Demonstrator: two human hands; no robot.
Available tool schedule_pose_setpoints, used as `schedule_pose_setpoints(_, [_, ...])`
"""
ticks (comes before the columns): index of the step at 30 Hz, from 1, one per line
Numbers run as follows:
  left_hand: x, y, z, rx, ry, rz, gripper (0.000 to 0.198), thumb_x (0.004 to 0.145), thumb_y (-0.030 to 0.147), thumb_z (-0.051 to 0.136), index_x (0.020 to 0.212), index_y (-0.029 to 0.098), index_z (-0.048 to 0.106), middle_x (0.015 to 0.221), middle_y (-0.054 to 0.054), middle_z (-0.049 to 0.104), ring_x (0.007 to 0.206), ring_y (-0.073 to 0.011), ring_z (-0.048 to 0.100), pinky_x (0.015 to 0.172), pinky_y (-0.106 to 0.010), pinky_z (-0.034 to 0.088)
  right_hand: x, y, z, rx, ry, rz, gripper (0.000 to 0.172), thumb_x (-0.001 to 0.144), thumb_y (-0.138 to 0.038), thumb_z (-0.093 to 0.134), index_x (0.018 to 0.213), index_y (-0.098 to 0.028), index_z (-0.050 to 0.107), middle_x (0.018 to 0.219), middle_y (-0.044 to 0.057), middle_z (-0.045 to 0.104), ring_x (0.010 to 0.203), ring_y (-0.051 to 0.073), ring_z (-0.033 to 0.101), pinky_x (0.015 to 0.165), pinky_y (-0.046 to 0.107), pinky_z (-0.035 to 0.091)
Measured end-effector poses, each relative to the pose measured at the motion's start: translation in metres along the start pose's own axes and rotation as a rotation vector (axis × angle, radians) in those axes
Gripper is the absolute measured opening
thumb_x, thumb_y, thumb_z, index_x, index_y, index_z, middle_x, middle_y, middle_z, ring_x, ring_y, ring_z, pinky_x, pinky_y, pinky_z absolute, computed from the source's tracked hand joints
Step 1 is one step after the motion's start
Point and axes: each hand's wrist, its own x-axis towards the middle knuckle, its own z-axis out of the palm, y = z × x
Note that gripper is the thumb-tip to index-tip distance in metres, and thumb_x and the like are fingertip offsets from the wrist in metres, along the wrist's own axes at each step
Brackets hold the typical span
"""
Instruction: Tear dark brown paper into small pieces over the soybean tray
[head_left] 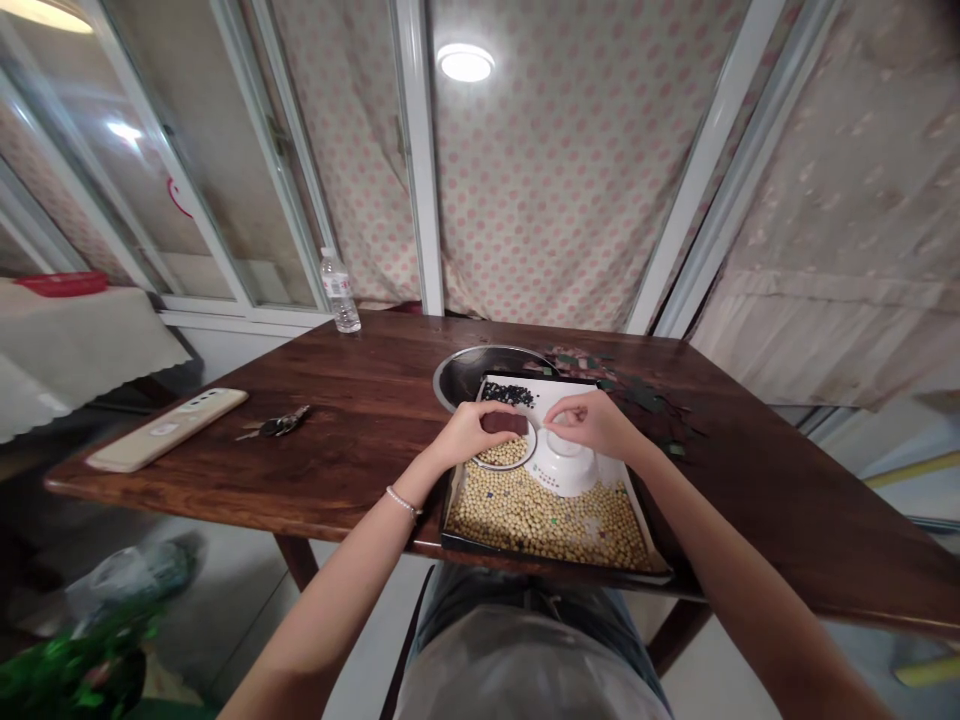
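My left hand (471, 432) grips a small dark reddish-brown block (504, 424) above a white-rimmed round dish of pale yellow beads (504, 453). My right hand (592, 422) is closed in a pinch over the base of an upturned white bowl (564, 470); whatever its fingertips hold is too small to make out. Both the dish and the bowl are on a black-edged tray (555, 558) with a white lining. Many yellow beads (540, 515) cover its near part, with a few coloured bits among them. Black pieces (508, 393) lie in its far left corner.
A metal basin (457, 375) stands behind the tray. Dark green and reddish scraps (645, 395) lie to its right. On the left of the wooden table (360, 430) are keys (281, 424), a pale flat case (169, 428) and a water bottle (340, 292).
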Motion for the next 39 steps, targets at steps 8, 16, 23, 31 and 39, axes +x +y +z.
schedule_pose_setpoints(8, [-0.002,0.002,-0.004,-0.021,-0.033,-0.015,0.032,0.070,0.026,0.070,0.100,0.016,0.066,0.096,-0.006,0.070,0.087,-0.0186,0.065,0.081,-0.032,0.050,0.014,0.008,0.031,-0.046,0.121,0.024,0.016,0.074,-0.028,0.058,0.071,-0.019,0.071,0.042,-0.006,0.041,0.043,0.008,0.034,0.046,0.022,0.024])
schedule_pose_setpoints(16, [-0.001,0.005,-0.004,-0.047,-0.024,-0.038,0.033,0.068,0.025,0.071,0.099,0.015,0.068,0.096,-0.008,0.071,0.086,-0.0197,0.066,0.082,-0.033,0.050,0.014,0.009,0.043,-0.029,0.147,0.001,0.015,0.074,-0.026,0.057,0.070,-0.019,0.070,0.043,-0.006,0.042,0.043,0.009,0.036,0.049,0.022,0.030])
schedule_pose_setpoints(23, [-0.001,0.005,-0.003,-0.055,0.006,-0.046,0.033,0.067,0.025,0.072,0.098,0.015,0.068,0.096,-0.007,0.071,0.089,-0.0204,0.066,0.085,-0.033,0.049,0.012,0.013,0.046,-0.015,0.166,0.005,0.014,0.073,-0.025,0.057,0.071,-0.019,0.071,0.042,-0.006,0.040,0.043,0.009,0.035,0.049,0.021,0.030])
schedule_pose_setpoints(31, [-0.001,0.002,-0.003,-0.066,-0.002,-0.038,0.034,0.067,0.026,0.072,0.099,0.015,0.068,0.097,-0.008,0.071,0.090,-0.0202,0.065,0.086,-0.034,0.049,0.011,0.014,0.047,0.012,0.109,-0.007,0.016,0.075,-0.026,0.056,0.071,-0.019,0.070,0.042,-0.007,0.038,0.042,0.008,0.033,0.047,0.021,0.028])
schedule_pose_setpoints(39, [-0.001,0.003,-0.004,-0.062,-0.020,-0.042,0.034,0.067,0.028,0.072,0.099,0.014,0.068,0.095,-0.008,0.071,0.087,-0.0198,0.066,0.082,-0.033,0.050,0.012,0.012,0.049,-0.053,0.135,-0.022,0.015,0.075,-0.023,0.055,0.072,-0.020,0.069,0.044,-0.006,0.041,0.043,0.009,0.036,0.049,0.022,0.029])
